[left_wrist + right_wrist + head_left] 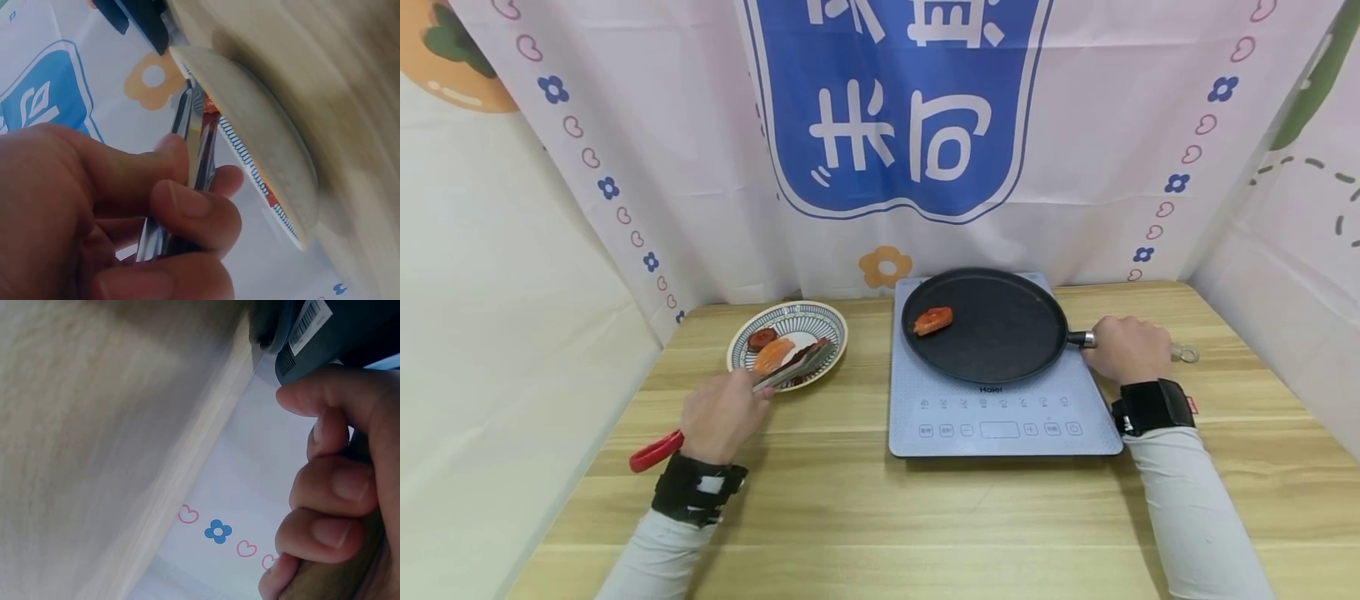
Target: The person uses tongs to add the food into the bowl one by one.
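Observation:
In the head view my left hand (724,417) grips metal tongs (658,450) with a red end. Their tips reach into a patterned plate (801,315), right over a dark red food piece (822,343). Beside it lie an orange slice (773,357) and a round brownish-red piece (762,338). The left wrist view shows thumb and fingers squeezing the tongs (206,150) near the plate rim (244,147). My right hand (1126,348) is wrapped around the handle of a flat black pan (1000,325). A reddish-orange food piece (933,321) lies at the pan's left side.
Under the pan is a pale induction cooktop (917,408) with touch buttons along its front. Both plate and cooktop stand on a wooden table (820,500), near its back edge. A printed curtain (700,150) hangs directly behind, with pale walls of cloth at both sides.

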### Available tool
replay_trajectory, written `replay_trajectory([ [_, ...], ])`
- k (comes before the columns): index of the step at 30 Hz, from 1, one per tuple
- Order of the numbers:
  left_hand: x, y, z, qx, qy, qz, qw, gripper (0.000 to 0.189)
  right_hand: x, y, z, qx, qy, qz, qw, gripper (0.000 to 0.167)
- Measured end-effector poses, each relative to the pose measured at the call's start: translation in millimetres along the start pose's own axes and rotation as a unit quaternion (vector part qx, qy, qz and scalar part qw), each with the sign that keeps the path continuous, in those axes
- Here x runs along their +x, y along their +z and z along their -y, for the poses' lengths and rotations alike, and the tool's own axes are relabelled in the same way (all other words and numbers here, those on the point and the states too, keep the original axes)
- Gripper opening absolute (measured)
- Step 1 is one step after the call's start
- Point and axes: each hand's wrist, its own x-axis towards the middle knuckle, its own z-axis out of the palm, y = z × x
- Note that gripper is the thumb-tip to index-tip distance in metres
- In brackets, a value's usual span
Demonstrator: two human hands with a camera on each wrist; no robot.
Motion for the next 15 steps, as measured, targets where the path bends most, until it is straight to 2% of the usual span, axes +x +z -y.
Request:
replay_trajectory([
  [8, 4.7, -15.0, -3.1, -0.003, -0.014, 0.031, 0.9994, 0.034, -0.4, 1.6, -1.5, 0.003, -0.003, -0.009, 1.0000, 0.037],
  [15, 9.6, -18.0, -0.4, -0.007, -0.015, 0.045, 0.9988, 0.032, 0.1, 2.9, -2.2, 0.004, -0.004, -0.019, 0.9998, 0.038],
])
